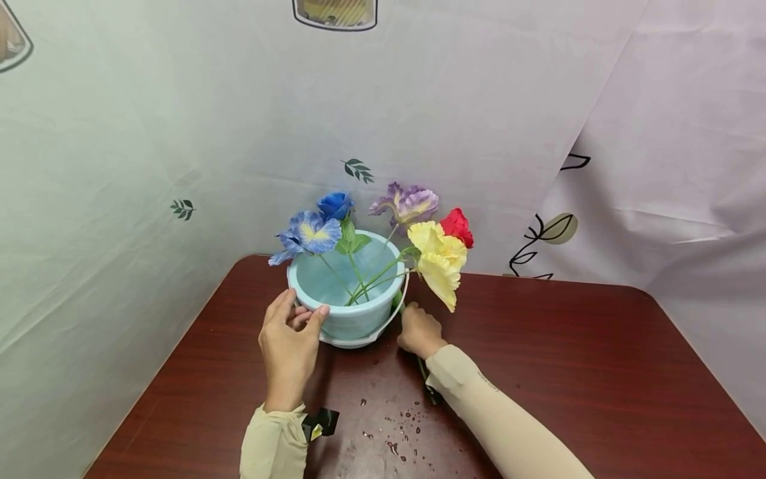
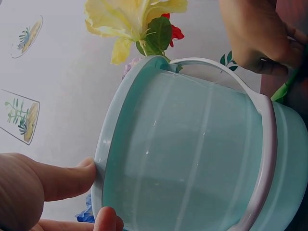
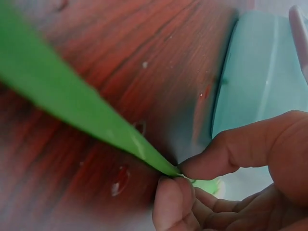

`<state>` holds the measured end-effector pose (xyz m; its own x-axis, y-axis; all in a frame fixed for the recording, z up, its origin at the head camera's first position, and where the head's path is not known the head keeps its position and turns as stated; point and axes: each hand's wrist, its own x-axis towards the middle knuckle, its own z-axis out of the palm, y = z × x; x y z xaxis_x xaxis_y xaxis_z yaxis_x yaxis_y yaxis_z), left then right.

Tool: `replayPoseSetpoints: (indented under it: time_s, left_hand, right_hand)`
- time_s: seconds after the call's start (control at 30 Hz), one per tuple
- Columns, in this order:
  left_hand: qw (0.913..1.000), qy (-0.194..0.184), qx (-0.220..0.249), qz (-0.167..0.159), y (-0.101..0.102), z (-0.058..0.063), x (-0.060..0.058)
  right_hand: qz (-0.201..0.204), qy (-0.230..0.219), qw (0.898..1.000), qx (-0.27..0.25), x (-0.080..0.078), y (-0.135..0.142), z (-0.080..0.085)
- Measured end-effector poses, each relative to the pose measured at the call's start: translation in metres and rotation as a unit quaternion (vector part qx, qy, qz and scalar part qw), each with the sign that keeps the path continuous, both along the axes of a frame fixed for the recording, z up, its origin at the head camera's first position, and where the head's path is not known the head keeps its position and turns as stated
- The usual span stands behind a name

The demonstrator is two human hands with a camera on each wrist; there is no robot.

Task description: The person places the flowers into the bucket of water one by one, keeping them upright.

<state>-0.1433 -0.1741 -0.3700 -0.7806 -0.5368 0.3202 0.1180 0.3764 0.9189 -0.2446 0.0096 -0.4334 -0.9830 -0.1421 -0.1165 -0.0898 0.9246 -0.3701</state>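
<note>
A light-blue bucket [image 1: 353, 322] with a white handle [image 2: 264, 159] stands on the table and holds several artificial flowers. Among them are a blue rose [image 1: 336, 205], a blue iris-like flower [image 1: 311, 233], a purple one [image 1: 407, 203], a yellow one [image 1: 439, 256] and a red one [image 1: 457, 226]. My left hand [image 1: 290, 346] grips the bucket's near-left rim, thumb and fingertips on it. To the bucket's right, low by the table, my right hand [image 1: 420, 330] pinches a long green flower stem [image 3: 110, 118] between thumb and fingers. Its bloom end is mostly hidden behind the hand.
The dark reddish wooden table [image 1: 538, 346] has water drops [image 1: 401, 432] scattered near its front middle. A pale printed cloth [image 1: 239, 133] hangs close behind the bucket and along both sides.
</note>
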Motion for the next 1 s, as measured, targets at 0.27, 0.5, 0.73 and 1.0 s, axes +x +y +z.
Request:
replayPoseSetpoints:
  time_s: [0.27,0.5,0.73,1.0]
  left_hand:
    - [1.0,-0.002,-0.006,0.003,0.001,0.0,0.001]
    - [1.0,-0.004,-0.006,0.004,0.0,0.001,0.0]
    - [1.0,-0.002,-0.007,0.004,0.001,0.0,0.0]
    - [1.0,0.0,-0.003,0.003,0.0,0.001,0.0]
  right_hand:
    - [-0.014,0.002,1.0,-0.007,-0.001,0.006,-0.004]
    - [-0.01,-0.022,1.0,-0.016,-0.003,0.013,-0.002]
    - [-0.018,-0.041,0.999,-0.027,-0.002,0.019,0.0]
    - [-0.022,-0.052,0.997,-0.052,-0.002,0.024,0.006]
